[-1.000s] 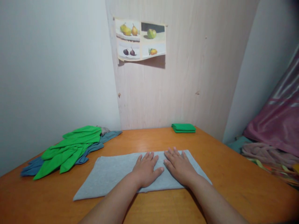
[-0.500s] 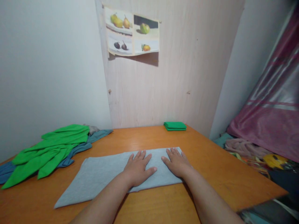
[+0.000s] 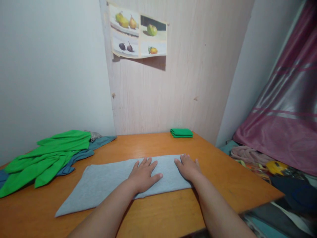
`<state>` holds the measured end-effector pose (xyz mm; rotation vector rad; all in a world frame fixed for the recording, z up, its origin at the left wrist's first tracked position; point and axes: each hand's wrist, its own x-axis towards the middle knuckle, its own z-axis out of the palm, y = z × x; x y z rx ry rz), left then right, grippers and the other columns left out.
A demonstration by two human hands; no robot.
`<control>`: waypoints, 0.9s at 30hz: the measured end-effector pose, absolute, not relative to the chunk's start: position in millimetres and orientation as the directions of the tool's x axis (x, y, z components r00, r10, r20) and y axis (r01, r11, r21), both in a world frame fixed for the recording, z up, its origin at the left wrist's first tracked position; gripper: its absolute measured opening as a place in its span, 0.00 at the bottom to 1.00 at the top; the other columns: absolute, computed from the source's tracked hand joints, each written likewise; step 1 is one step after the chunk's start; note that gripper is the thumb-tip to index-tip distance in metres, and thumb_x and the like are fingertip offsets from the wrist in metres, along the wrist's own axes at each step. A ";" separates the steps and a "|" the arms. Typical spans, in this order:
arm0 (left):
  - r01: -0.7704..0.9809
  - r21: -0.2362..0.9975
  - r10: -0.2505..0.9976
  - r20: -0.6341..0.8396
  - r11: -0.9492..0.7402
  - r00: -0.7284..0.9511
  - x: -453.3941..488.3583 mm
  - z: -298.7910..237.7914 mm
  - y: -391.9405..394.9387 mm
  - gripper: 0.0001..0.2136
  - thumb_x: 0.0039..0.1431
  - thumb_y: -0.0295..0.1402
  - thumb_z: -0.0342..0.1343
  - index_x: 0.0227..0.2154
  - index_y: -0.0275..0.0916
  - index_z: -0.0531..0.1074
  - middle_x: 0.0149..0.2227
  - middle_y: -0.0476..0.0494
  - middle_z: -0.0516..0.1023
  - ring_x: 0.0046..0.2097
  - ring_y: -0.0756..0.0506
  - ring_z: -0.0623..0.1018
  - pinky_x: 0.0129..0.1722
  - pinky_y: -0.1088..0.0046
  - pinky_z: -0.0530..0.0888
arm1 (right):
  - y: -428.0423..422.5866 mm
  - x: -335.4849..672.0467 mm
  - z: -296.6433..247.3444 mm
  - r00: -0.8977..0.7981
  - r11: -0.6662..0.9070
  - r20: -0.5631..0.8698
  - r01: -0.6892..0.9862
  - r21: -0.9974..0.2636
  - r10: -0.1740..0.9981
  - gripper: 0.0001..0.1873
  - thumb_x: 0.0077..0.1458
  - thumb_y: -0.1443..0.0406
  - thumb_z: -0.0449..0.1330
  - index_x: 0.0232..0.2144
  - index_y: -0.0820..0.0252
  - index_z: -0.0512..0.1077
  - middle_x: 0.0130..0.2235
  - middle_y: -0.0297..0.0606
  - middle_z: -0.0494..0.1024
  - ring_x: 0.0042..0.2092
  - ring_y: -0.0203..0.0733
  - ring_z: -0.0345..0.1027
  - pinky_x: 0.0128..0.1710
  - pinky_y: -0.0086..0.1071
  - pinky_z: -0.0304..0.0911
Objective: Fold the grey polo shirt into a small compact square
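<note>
Pale grey oblong fabric cloth: flat across the middle of the orange-brown wooden table, well in from its back edge.
Bare left hand: palm down near the cloth's middle, fingers spread, gripping nothing.
Bare right hand: also palm down and spread, at the cloth's right end.
Pressing: from where I stand, light, even weight on 2 palms looks best, stroking outward to chase ripples off.
Slanting left end: 0 hands there; I'd smooth that near corner too.
Table's back right corner: 1 emerald-green folded fabric block.
Table's left edge: bright green crumpled fabric over blue fabric.
</note>
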<state>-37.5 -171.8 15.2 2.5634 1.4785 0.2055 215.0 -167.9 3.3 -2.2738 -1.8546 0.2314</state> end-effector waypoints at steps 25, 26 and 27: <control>0.860 0.170 0.877 0.059 -0.480 0.478 -36.2 6.5 -166.5 0.28 0.70 0.43 0.32 0.68 0.37 0.53 0.70 0.40 0.50 0.70 0.39 0.49 0.66 0.48 0.49 | -204.5 120.1 16.2 -0.063 0.088 0.115 0.970 -0.226 0.991 0.37 0.67 0.51 0.35 0.68 0.70 0.51 0.70 0.51 0.49 0.71 0.51 0.35 0.67 0.48 0.32; 0.859 0.165 0.874 0.060 -0.484 0.482 -36.3 5.8 -166.4 0.27 0.69 0.42 0.33 0.67 0.37 0.53 0.70 0.40 0.50 0.70 0.39 0.49 0.66 0.49 0.48 | -205.2 117.7 12.5 -0.071 0.092 0.103 0.970 -0.223 0.992 0.37 0.67 0.51 0.35 0.68 0.70 0.51 0.70 0.51 0.49 0.71 0.51 0.35 0.67 0.48 0.32; 0.857 0.160 0.872 0.062 -0.489 0.486 -36.4 4.9 -166.1 0.27 0.69 0.41 0.34 0.67 0.37 0.54 0.70 0.40 0.50 0.70 0.39 0.50 0.67 0.49 0.48 | -205.6 116.7 9.3 -0.074 0.093 0.092 0.971 -0.221 0.993 0.38 0.67 0.51 0.34 0.68 0.70 0.51 0.70 0.51 0.49 0.71 0.51 0.35 0.67 0.48 0.32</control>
